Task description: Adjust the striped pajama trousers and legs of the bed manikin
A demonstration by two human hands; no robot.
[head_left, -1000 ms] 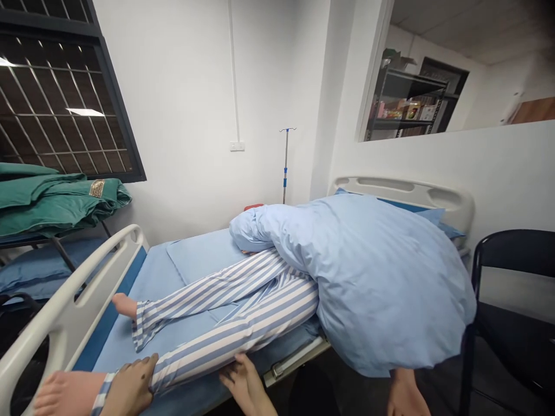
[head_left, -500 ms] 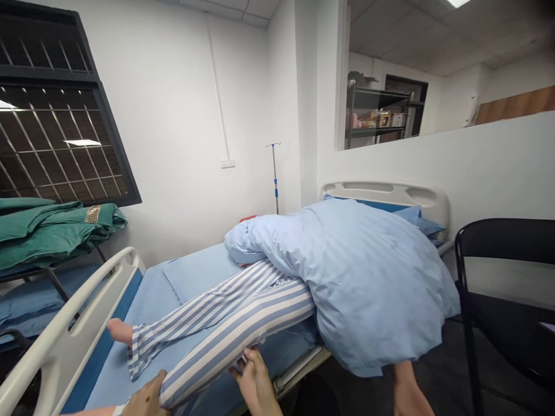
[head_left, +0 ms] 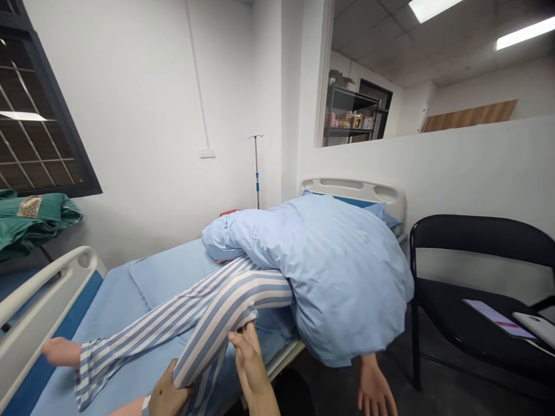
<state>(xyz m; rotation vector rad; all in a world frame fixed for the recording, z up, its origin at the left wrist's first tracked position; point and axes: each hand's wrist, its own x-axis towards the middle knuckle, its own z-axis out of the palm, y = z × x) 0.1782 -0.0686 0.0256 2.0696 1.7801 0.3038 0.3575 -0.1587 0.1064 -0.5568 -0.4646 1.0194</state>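
A figure that looks like a manikin lies on the bed in blue-and-white striped trousers. Its near leg (head_left: 212,341) is bent, with the knee raised. My left hand (head_left: 169,390) is closed around the lower part of this leg, near the ankle. Beneath the bent knee, my right hand (head_left: 249,358) grips the leg from below, its fingers partly hidden. The far leg (head_left: 143,318) lies stretched out, its bare foot (head_left: 63,351) near the footboard. A light blue quilt (head_left: 333,260) covers the upper body. From under it a limp hand (head_left: 375,393) hangs over the bed's side.
The bed has a pale footboard (head_left: 52,283) and headboard (head_left: 359,188). At right, a black folding chair (head_left: 459,289) carries a phone (head_left: 498,318) and a white object (head_left: 537,326). An IV pole (head_left: 256,167) stands behind the bed; green cloth (head_left: 39,222) lies at left.
The near leg has bent further at the knee, its lower part drawn toward the right. Both my hands have stayed on it. The view has turned right, bringing more of the chair into sight.
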